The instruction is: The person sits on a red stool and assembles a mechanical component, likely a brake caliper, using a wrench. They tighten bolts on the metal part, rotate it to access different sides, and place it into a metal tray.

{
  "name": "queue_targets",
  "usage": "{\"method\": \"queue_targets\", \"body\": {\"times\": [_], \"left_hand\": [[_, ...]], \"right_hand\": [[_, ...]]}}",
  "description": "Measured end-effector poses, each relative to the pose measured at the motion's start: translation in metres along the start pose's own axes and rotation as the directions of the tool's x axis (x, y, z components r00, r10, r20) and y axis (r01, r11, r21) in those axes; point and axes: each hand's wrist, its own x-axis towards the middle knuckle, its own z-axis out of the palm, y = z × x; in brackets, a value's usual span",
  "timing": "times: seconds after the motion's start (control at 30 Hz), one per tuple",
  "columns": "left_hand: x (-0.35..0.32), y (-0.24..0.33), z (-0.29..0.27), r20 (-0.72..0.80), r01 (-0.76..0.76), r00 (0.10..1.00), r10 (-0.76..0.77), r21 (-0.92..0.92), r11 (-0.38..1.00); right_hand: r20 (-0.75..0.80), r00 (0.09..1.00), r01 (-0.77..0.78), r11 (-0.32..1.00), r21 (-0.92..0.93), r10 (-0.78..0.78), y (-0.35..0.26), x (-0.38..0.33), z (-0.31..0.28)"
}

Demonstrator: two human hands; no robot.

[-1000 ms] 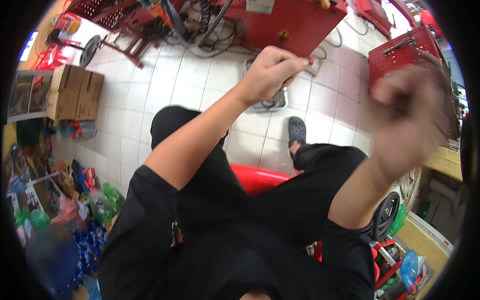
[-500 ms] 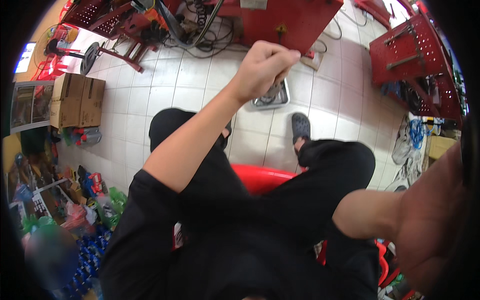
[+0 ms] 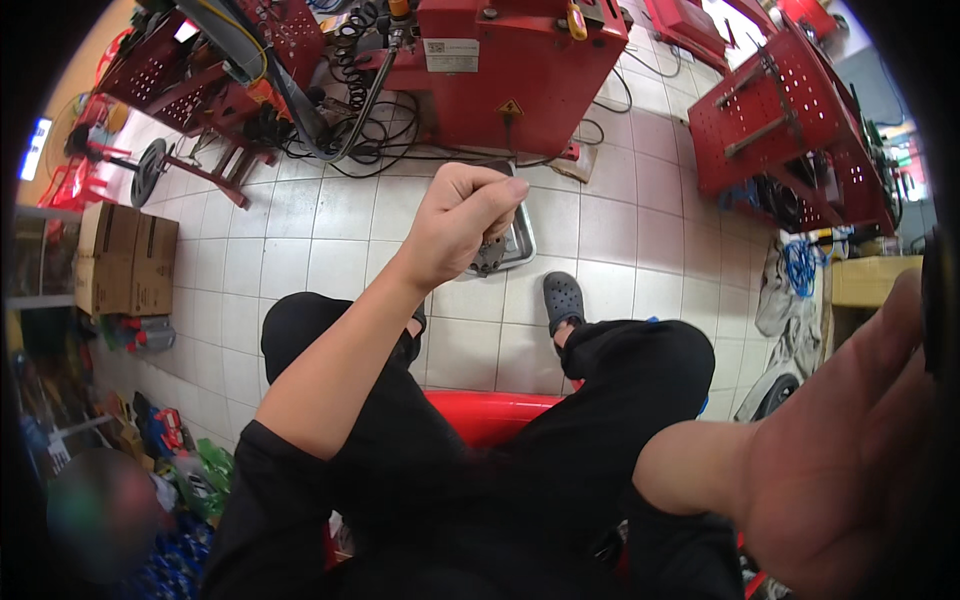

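Note:
My left hand (image 3: 463,222) is held out over the floor, closed in a fist with the thumb along the top. Its palm side is turned away, so whatever it may hold is hidden. Below and behind the fist, a metal tray (image 3: 526,242) rests on the tiles with a dark metal part (image 3: 488,258) in it, partly covered by my hand. My right hand (image 3: 830,480) is raised very close at the right edge. Only its wrist and palm side show, and its fingers run out of the picture.
Red machine cabinet (image 3: 520,80) with hoses and cables stands ahead. To the right is a red perforated tool stand (image 3: 760,130); cardboard boxes (image 3: 125,258) stand left. Between my legs, a red seat (image 3: 490,412) shows. Bags and loose goods (image 3: 200,475) lie lower left.
The view has tilted up, showing more of the machine. My left fist sits lower and further left in the picture, still closed. My right hand stays raised at the edge.

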Motion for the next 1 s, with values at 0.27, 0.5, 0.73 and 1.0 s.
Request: {"method": "queue_targets", "body": {"times": [0.27, 0.5, 0.73, 1.0], "left_hand": [[-0.015, -0.012, 0.001, -0.041, -0.017, 0.999, 0.023, 0.141, 0.99], [0.0, -0.001, -0.008, -0.161, -0.094, 0.98, 0.117, 0.145, 0.985], [0.0, -0.002, -0.022, -0.195, -0.141, 0.967, 0.162, 0.121, 0.983], [0.008, 0.001, -0.028, -0.206, -0.112, 0.969, 0.137, 0.128, 0.985]], "right_hand": [[-0.023, 0.983, -0.178, 0.908, -0.378, 0.183, 0.052, 0.006, 0.025], [0.384, 0.451, -0.375, 0.562, -0.737, 0.806, 0.129, -0.084, 0.08], [0.364, 0.584, -0.21, 0.569, -0.795, 0.725, 0.158, -0.08, 0.08], [0.179, 0.511, -0.345, 0.392, -0.853, 0.841, 0.17, -0.058, 0.032]]}}
